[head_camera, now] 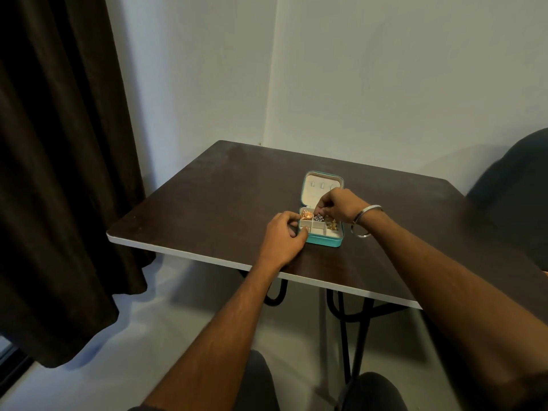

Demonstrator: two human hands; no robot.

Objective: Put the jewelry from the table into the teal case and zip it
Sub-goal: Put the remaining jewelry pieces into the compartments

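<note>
Tabletop (207,203): teal case (323,240), lid rearward

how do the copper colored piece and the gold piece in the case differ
The copper-colored piece is a rounded orange-pink cluster; the gold piece is yellow and spikier in outline. The copper-colored piece lies in a compartment at the teal case's left side, by the left hand; the gold piece lies at the right side, below the right hand. Both are small, shiny, and already inside the open case.
</note>
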